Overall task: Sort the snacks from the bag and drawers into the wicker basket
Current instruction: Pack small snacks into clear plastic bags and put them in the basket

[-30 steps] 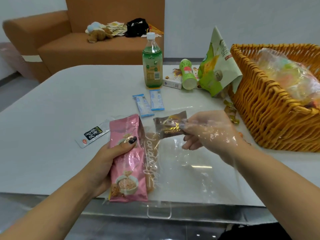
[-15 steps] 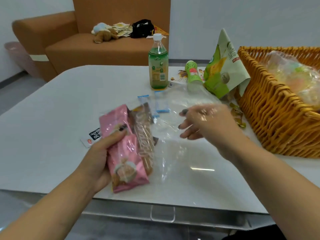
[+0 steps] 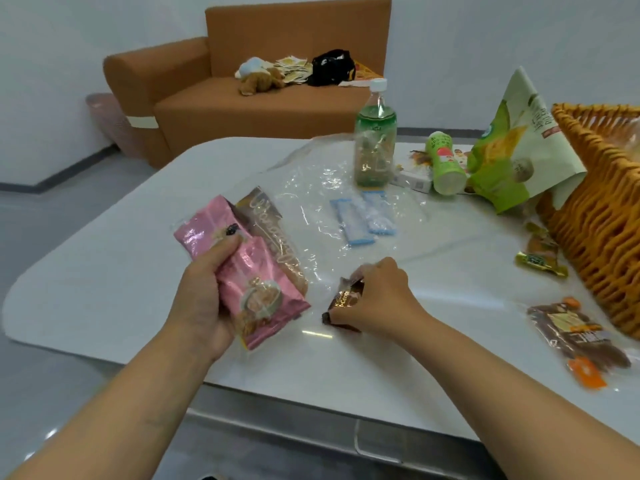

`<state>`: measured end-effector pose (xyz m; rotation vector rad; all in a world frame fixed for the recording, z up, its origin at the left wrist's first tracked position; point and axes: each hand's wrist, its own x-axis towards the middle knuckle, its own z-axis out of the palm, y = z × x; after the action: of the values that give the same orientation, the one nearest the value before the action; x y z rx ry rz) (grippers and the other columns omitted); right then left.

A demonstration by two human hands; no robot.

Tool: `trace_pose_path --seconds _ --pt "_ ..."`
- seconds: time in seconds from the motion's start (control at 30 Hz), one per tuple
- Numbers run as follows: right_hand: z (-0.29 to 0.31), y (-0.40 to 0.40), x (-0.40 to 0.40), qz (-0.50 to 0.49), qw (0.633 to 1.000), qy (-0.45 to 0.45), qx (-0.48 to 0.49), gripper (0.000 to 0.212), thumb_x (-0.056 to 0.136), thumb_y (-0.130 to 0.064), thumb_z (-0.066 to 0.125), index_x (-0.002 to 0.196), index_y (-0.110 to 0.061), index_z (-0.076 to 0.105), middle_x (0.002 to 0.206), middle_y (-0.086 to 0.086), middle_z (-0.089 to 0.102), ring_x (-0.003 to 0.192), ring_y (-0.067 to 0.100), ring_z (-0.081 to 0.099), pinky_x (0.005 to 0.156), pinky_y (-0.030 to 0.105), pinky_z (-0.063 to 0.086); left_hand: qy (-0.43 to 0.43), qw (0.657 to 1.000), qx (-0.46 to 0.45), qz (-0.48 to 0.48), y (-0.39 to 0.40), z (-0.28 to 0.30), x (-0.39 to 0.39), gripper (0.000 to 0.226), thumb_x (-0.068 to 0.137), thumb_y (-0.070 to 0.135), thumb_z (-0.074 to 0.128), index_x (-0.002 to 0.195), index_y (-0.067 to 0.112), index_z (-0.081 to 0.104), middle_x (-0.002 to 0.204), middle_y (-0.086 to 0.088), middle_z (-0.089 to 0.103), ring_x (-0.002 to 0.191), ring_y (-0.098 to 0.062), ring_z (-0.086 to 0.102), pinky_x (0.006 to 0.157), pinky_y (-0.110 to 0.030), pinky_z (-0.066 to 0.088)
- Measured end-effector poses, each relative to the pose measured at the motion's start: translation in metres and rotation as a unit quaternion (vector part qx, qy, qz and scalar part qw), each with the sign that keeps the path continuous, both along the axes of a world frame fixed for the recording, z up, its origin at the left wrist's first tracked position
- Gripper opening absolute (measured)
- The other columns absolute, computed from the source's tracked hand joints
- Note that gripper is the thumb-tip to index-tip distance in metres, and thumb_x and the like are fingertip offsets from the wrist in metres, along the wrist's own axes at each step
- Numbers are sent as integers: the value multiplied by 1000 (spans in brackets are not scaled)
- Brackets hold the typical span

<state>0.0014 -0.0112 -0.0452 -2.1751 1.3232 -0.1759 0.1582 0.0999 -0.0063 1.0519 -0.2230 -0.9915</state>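
My left hand (image 3: 204,292) grips a pink snack packet (image 3: 256,282) together with the end of a clear plastic bag (image 3: 322,188), which holds a brown packet with white script (image 3: 277,237). The bag spreads away over the white table (image 3: 104,282) toward the bottle. My right hand (image 3: 377,299) holds a small brown chocolate bar (image 3: 343,303) low against the table. The wicker basket (image 3: 599,216) stands at the right edge, its inside mostly out of view.
A green drink bottle (image 3: 375,133), a green tube (image 3: 445,164), a flat box (image 3: 412,174) and a green pouch (image 3: 516,150) stand at the back. Two blue sachets (image 3: 363,216) lie mid-table. Small wrapped candies (image 3: 540,261) and a brown packet (image 3: 578,337) lie beside the basket. A drawer handle (image 3: 374,445) shows below the table edge.
My right hand came down out of the clear bag to the table with the brown chocolate bar. The view swung left and the bag now lies spread toward the bottle.
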Motion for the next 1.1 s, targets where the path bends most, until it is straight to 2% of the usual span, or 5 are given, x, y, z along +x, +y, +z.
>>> trace_pose_path --seconds 0.27,0.37,0.47,0.67,1.1 --pt "8 -39 -44 -80 984 -123 100 58 60 -54 82 98 -12 66 104 20 66 99 33 66 87 41 54 -90 992 -21 -82 -2 2 0 22 76 19 64 98 16 66 78 -5 73 68 -22 71 73 -39 61" --pt "36 -56 -65 -213 857 -402 241 11 85 2 62 95 6 59 84 24 65 57 24 69 54 32 58 -110 989 -17 -101 -1 0 -4 29 76 19 65 104 15 66 83 -8 72 71 -25 70 71 -39 61" --pt "60 -65 -87 -179 789 -504 303 28 90 12 48 117 5 53 99 24 68 74 26 72 65 34 60 -122 987 4 -109 0 -4 -7 44 72 19 72 114 11 64 87 -10 72 73 -26 70 66 -36 60" --pt "62 -57 -114 27 861 -336 381 61 45 -8 92 103 -3 72 97 20 72 78 24 72 61 29 60 -124 986 30 -110 -6 -11 -20 51 69 24 70 117 9 61 79 -6 72 66 -21 71 57 -30 57" --pt "32 -29 -111 101 934 -70 335 25 85 -3 68 107 8 61 100 26 69 82 27 70 72 30 59 -122 967 94 -205 -21 -36 -68 43 69 26 69 109 13 63 88 -14 74 72 -27 71 70 -38 60"
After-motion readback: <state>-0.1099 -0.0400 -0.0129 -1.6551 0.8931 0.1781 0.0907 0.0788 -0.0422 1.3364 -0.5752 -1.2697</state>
